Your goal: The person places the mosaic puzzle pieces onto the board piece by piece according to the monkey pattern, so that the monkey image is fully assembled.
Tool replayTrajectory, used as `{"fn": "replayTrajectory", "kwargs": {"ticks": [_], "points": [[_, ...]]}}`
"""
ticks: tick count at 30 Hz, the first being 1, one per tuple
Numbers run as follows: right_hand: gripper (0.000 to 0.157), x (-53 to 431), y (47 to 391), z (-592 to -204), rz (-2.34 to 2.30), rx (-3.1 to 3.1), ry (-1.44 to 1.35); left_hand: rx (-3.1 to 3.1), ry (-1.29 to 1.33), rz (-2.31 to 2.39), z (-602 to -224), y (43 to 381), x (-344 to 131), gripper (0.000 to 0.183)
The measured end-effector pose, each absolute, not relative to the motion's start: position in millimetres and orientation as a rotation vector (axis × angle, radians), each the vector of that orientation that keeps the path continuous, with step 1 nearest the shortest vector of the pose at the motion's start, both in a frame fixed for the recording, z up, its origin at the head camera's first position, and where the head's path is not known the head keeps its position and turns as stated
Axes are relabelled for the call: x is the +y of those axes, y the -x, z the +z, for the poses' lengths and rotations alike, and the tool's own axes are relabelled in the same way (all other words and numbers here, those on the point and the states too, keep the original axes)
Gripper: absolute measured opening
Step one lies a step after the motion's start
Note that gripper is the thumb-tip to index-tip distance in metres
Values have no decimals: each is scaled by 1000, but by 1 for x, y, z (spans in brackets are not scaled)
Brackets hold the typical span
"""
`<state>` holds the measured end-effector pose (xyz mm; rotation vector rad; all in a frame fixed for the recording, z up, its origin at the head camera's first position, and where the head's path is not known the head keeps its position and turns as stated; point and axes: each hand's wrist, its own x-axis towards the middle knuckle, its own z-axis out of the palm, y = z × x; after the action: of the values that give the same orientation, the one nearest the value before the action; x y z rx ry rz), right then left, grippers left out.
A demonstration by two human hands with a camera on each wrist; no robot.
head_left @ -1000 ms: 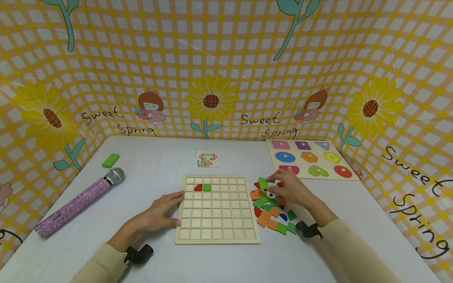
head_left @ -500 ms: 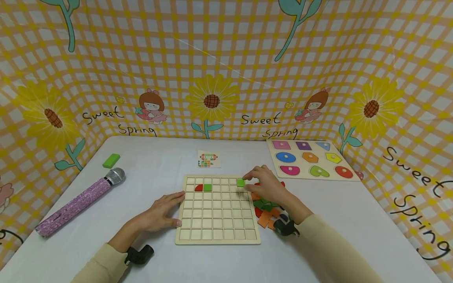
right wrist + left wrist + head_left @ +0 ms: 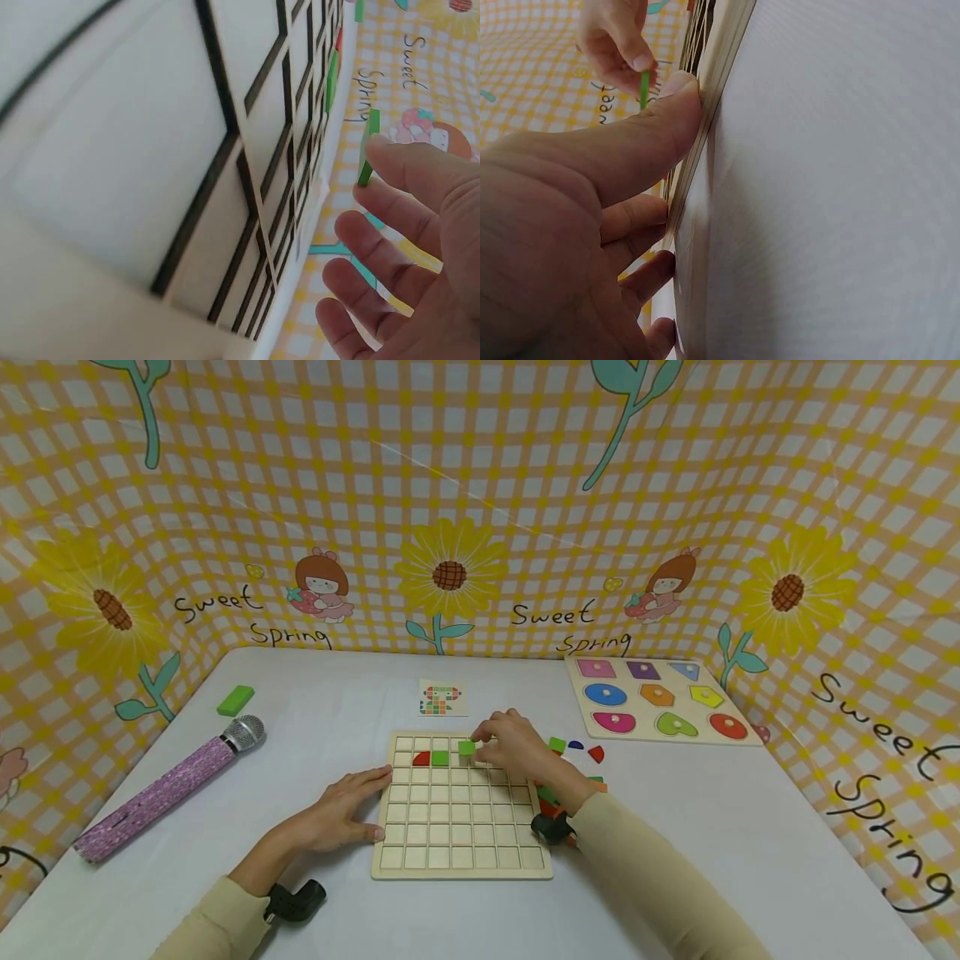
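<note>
My right hand pinches a green square tile between thumb and forefinger, just above the upper rows of the wooden grid board. In the right wrist view the tile is held edge-on, apart from the board, with the other fingers loosely bent. Two pieces lie side by side in the second row: a red quarter-round tile and a green square. My left hand rests at the board's left edge, thumb and fingers touching its side, as the left wrist view shows; it does not wrap round the board.
Loose coloured tiles lie right of the board, partly hidden by my right arm. A small pattern card lies behind the board. A shape puzzle is at the back right; a glittery microphone and green block lie left.
My right hand has taken the green square tile from the loose pile and carried it left over the board's upper rows. The left hand stays at the board's edge.
</note>
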<state>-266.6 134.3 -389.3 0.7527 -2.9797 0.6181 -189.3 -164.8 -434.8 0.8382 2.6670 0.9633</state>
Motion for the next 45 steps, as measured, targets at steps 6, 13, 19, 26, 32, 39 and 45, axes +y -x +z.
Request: {"fn": "replayTrajectory", "kwargs": {"ticks": [6, 13, 19, 26, 32, 39, 45], "points": [[20, 124, 271, -393, 566, -3041, -742, 2673, -834, 963, -433, 189, -164, 79], [20, 120, 274, -397, 498, -3077, -768, 2673, -835, 966, -433, 188, -164, 79], [21, 120, 274, -398, 446, -3076, -795, 2671, -830, 967, -432, 188, -165, 79], [22, 119, 273, -398, 432, -3074, -810, 2673, -833, 963, -432, 189, -165, 79], [22, 120, 272, -400, 462, -3079, -780, 2661, -816, 968, -432, 188, -164, 79], [26, 134, 267, -389, 519, -3048, -782, 2664, -820, 972, -431, 187, -163, 78], [29, 170, 272, -378, 704, -3067, -795, 2664, -826, 967, -432, 188, -163, 78]]}}
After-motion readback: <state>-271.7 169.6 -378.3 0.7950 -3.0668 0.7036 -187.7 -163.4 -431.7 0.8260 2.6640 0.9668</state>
